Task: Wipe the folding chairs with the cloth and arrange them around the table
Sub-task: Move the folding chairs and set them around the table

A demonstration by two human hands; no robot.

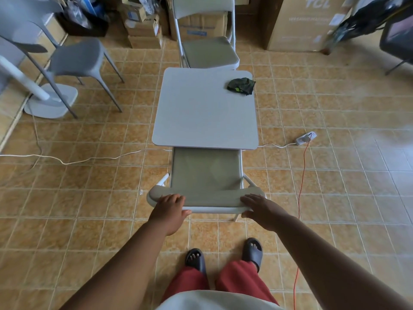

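Both hands, left hand and right hand, have fingers curled over the padded grey backrest of the near folding chair, its seat tucked partway under the smooth square worktop. A crumpled dark green cloth lies on the worktop's far right corner, and a second folding chair faces in from the far side on the glossy orange tile floor.

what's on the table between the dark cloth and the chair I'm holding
Nothing: in the head view, the white square table is bare between the crumpled dark green cloth and the grey folding chair.
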